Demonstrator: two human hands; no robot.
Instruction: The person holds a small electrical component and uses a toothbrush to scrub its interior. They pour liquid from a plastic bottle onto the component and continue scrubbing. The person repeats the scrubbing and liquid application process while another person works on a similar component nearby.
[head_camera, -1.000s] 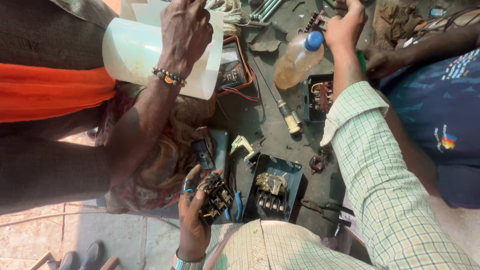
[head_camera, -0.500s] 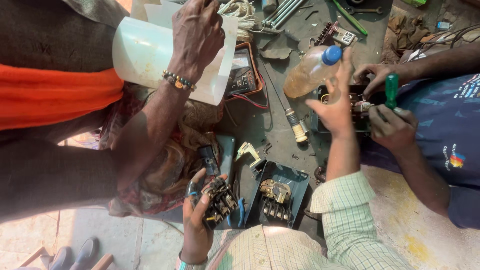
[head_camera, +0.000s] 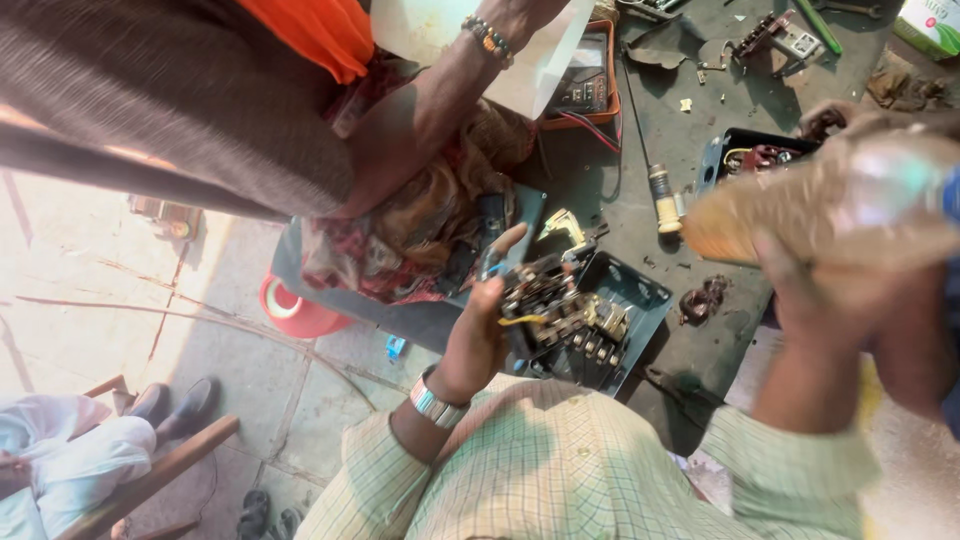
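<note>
The left hand (head_camera: 478, 335) holds a switch block (head_camera: 545, 305) above an open casing (head_camera: 620, 310), screwdriver (head_camera: 662, 200) beyond

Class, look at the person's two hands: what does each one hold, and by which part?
The left hand grips a black electrical part by its left side. The right hand holds a plastic bottle from below, around its body; it is blurred.

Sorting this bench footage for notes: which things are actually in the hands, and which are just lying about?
In hand:
- black electrical switch assembly, in the left hand
- blurred clear plastic bottle of amber liquid, in the right hand

Lying about:
- wooden-handled screwdriver
- orange-cased meter
- dark open switch box
- red bowl
</note>
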